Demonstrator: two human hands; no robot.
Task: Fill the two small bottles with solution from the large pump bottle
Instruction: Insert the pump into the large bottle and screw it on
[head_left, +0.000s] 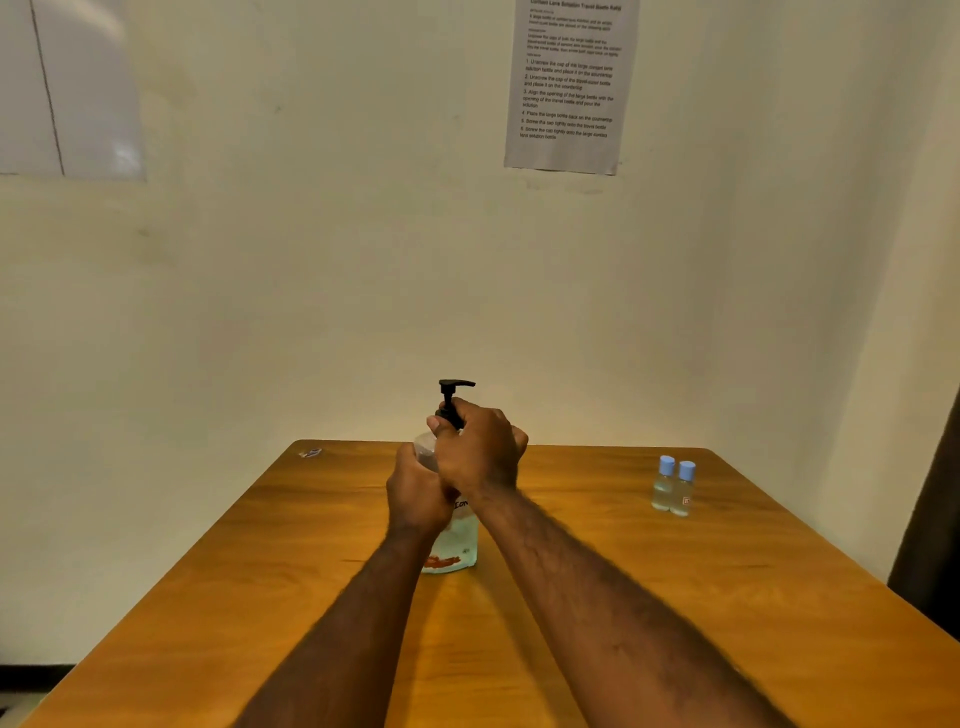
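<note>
- The only view comes from a wide-angle camera on the person's head.
- It faces forward and somewhat down, across the wooden table (675, 597) toward the wall (311, 312) at 12 o'clock.
- It is near the work: both forearms enter from the bottom edge, and the left hand (418, 499) and the right hand (483, 452) grip the large pump bottle (454, 545) at the centre.
- From the person, the two small bottles (681, 491) stand at 2 o'clock, and a printed sheet (569, 83) hangs high at 1 o'clock.

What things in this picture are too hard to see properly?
Head view:
- Pump bottle neck: hidden by the right hand, so cap looseness is unknown.
- Bottle label: mostly covered by the left hand.
- Wall sheet: top cut off, print too blurry.
- Small thing at the table's far-left corner: too tiny to name.
</note>
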